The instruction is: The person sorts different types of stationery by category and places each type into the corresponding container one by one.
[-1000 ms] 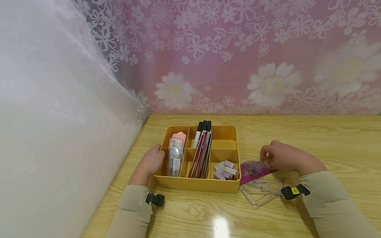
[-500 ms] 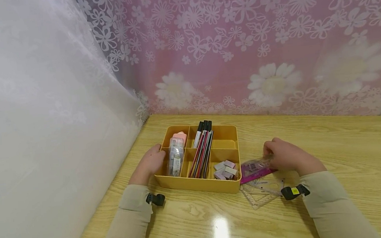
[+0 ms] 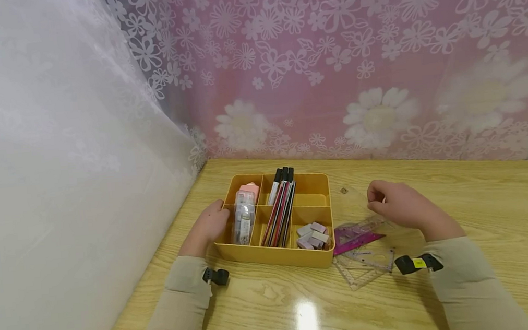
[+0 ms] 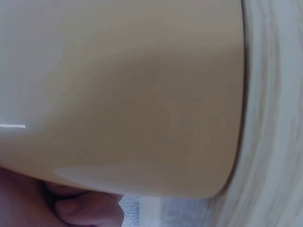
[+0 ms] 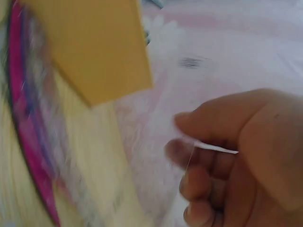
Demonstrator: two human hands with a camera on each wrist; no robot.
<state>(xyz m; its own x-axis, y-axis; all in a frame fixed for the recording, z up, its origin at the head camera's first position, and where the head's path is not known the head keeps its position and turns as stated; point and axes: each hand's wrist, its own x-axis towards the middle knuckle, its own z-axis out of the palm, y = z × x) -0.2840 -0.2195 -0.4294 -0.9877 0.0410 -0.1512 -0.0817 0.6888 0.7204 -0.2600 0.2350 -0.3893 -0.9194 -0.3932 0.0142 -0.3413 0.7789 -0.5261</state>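
A yellow compartment tray (image 3: 272,257) stands on the wooden table, and my left hand (image 3: 211,222) grips its left wall. The left wrist view is mostly filled by the tray's outer side, with curled fingers (image 4: 90,208) at its edge. To the right of the tray my right hand (image 3: 401,203) pinches a thin clear plastic sheet (image 3: 344,191) bearing a small dark printed mark. The sheet is held up, nearly invisible against the background. Below it lie a magenta ruler (image 3: 359,239) and clear set squares (image 3: 356,275), overlapping beside the tray's right front corner.
Inside the tray are a packaged item in clear plastic (image 3: 244,224), a pink object (image 3: 249,188), black-capped markers (image 3: 273,188), several pencils (image 3: 279,218) and several pale erasers (image 3: 312,235). A white curtain (image 3: 81,176) hangs at left, a pink floral one (image 3: 313,77) behind.
My right hand has risen and moved away from me, lifting the clear plastic sheet off the magenta ruler. My left hand and the tray have stayed in place.
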